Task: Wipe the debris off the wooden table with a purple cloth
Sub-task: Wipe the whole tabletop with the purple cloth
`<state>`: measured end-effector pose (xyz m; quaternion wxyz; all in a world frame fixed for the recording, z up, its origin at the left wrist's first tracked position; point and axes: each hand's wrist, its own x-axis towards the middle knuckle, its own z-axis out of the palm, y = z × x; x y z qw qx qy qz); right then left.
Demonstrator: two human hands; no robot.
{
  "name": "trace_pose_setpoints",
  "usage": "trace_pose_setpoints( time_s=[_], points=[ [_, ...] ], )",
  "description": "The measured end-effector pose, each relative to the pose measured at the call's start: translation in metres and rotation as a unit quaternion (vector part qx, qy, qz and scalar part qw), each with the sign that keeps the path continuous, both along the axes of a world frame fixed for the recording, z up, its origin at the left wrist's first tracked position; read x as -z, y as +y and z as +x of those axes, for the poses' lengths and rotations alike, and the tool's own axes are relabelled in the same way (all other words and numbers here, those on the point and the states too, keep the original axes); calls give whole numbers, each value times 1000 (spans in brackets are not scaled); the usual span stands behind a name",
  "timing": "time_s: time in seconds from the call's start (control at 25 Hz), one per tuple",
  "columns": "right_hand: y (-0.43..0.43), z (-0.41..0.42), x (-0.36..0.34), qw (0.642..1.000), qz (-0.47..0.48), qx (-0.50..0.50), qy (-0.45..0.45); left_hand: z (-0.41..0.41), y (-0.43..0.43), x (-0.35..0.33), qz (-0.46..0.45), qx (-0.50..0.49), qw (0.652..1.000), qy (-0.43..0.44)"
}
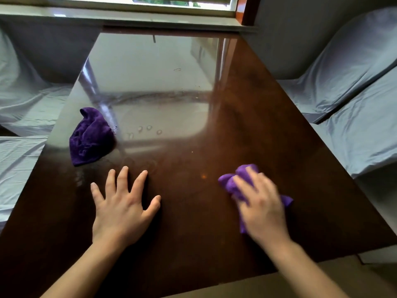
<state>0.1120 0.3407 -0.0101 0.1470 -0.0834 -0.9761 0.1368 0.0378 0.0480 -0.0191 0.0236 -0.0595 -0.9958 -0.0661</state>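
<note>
Purple cloth [238,179] bunched under the right hand [261,206], pressed to the near-right of the wooden surface [257,117] mid-wipe. Left hand [122,203] lies flat, fingers spread, holding nothing. Next, I'd judge: sweep toward the droplets [148,129] far left, by the second cloth [90,137].

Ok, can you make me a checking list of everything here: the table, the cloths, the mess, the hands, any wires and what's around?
Surface: glossy brown table, window glare on its far half.
Job's things: light purple cloth under the right hand; darker purple cloth bunched up, lying free at the left.
Clutter: small ring marks and smears near the darker cloth; tiny specks mid-table.
Hands: left hand flat on the table, fingers spread, holding nothing; right hand pressing the light cloth, blurred.
Cables: nothing seen.
Surroundings: seats in grey-blue covers on both sides, window beyond.
</note>
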Motion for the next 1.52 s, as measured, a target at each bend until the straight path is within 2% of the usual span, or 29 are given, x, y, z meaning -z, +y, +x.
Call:
trace_pose_setpoints(
  time_s=[0.12,0.16,0.2,0.32,0.36,0.4,0.48,0.56,0.64,0.72,0.88,1.0,1.12,1.24,1.28,1.36,1.44,1.52],
  points=[
    [-46,25,3,983,16,-182,-24,2,-1,-4,11,2,1000,-10],
    [-38,13,1,979,23,-202,-22,3,-1,-6,32,3,999,-9],
    [-30,-3,-3,983,22,-181,-24,2,-2,-10,68,6,998,-6],
    [-25,-45,-17,998,-44,12,-30,3,-22,-21,170,26,985,-6],
    [-43,-47,-17,997,-59,36,-26,6,-34,-24,176,32,984,-2],
    [-68,-42,-16,997,-68,16,-27,11,-50,-26,169,33,985,7],
    [-130,-13,-8,990,-59,-131,-16,22,-83,-28,137,14,990,32],
    [-177,18,-4,953,-37,-299,-14,30,-109,-28,98,-14,994,37],
    [-188,3,-3,922,-15,-388,-4,33,-124,-25,64,-45,997,9],
    [-182,-46,-5,934,7,-358,-13,32,-135,-20,52,-79,995,-8],
    [-191,-144,-9,985,15,-165,-42,31,-146,-8,61,-120,991,-8],
    [-229,-163,-7,993,-8,-116,-33,32,-146,-3,53,-117,992,-6],
    [-267,-145,-7,978,-29,-205,-18,32,-147,-5,62,-117,991,-5],
    [-290,-110,-4,932,-27,-361,-5,31,-146,-7,61,-115,992,-2],
    [-284,-117,-4,924,-15,-381,7,31,-147,-8,60,-113,992,-2],
    [-262,-149,-6,949,-6,-315,20,32,-146,-9,65,-113,991,-2],
    [-240,-178,-9,983,-13,-183,0,33,-146,-10,67,-113,991,0],
    [-239,-186,-10,991,-19,-134,-4,33,-147,-10,69,-109,992,3]
  ],
)
